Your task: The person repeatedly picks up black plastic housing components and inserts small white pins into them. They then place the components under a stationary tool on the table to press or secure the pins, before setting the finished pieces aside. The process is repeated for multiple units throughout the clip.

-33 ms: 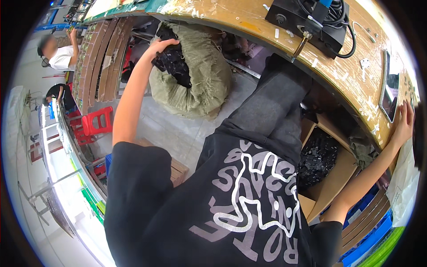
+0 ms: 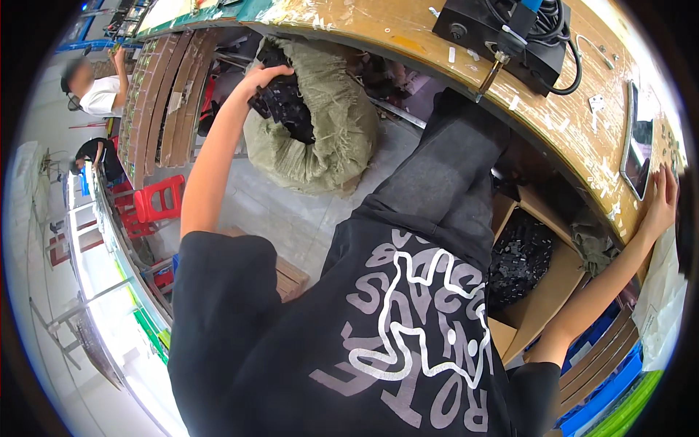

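My left hand (image 2: 263, 77) reaches into the mouth of a large green woven sack (image 2: 331, 138) on the floor. Small black plastic parts (image 2: 291, 109) fill the sack and lie against the hand. Its thumb stretches over the parts, while the other fingers are hidden, so a grip cannot be made out. At the far right, my right hand (image 2: 662, 200) rests at the edge of the wooden workbench (image 2: 568, 142), fingers stretched out, with nothing visible in them. Beside it lies a phone (image 2: 639, 146) with a dark screen.
A black box-shaped device (image 2: 495, 44) with coiled cable stands on the bench, a metal-tipped tool beside it. A cardboard box (image 2: 542, 306) of black parts stands under the bench. Red stools (image 2: 160, 198), stacked boards (image 2: 164, 102) and other people (image 2: 102, 95) are to the left.
My left arm has shifted very slightly to the left at the elbow and sleeve. My left hand stays in the sack, and the right hand has not visibly moved.
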The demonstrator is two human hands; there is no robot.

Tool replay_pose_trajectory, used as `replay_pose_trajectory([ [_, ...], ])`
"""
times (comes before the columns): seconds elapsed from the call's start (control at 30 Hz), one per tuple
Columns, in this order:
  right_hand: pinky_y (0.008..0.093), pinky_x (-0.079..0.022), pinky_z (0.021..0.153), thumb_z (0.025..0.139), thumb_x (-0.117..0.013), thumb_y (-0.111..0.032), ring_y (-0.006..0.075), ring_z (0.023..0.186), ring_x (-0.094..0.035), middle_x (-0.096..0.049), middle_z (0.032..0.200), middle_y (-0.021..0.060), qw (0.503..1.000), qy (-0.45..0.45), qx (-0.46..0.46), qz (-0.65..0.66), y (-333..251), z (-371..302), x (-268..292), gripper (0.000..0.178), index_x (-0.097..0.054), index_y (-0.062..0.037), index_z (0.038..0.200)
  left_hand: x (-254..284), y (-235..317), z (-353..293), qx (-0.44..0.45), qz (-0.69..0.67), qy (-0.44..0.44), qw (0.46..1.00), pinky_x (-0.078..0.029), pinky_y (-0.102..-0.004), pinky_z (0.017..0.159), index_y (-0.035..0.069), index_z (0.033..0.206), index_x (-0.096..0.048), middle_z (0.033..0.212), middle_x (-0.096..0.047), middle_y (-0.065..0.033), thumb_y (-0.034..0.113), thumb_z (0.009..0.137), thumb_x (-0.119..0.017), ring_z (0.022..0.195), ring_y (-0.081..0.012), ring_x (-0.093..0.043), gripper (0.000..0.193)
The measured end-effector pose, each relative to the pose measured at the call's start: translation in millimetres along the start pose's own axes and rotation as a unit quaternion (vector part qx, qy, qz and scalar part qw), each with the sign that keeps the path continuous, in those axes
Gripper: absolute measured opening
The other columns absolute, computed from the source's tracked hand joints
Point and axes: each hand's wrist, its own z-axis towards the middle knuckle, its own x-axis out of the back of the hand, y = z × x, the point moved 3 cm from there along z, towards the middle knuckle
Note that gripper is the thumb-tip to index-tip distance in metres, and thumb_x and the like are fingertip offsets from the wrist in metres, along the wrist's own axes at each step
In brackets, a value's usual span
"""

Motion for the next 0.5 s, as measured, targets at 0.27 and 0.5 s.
replay_pose_trajectory([
  [0.27, 0.0234, -0.044, 0.079, 0.08, -0.057, -0.01, 0.0141, 0.089, -0.055, -0.059, 0.099, 0.0088, 1.0, -0.008, -0.006, 0.018, -6.5, -2.7, -4.2, 0.025, -0.058, 0.0023, 0.101, 23.0, -80.5, -50.8, 0.083, -0.11, -0.118, 0.983, -0.05, -0.0324, 0.072, -0.006, 0.11, -0.043, 0.097, -0.057, -0.0158, 0.022, 0.063, -0.07, 0.082, -0.0212, -0.06, 0.061],
  [0.5, 0.0239, -0.048, 0.076, 0.079, -0.057, -0.007, 0.0139, 0.087, -0.055, -0.058, 0.098, 0.0104, 1.0, -0.02, 0.005, 0.023, -4.4, -1.3, -3.0, 0.024, -0.058, 0.0034, 0.1, 18.6, -120.9, -145.3, 0.139, -0.187, -0.035, 0.972, -0.05, -0.0325, 0.071, -0.003, 0.116, -0.038, 0.101, -0.055, -0.0141, 0.02, 0.065, -0.07, 0.084, -0.0211, -0.058, 0.064],
])
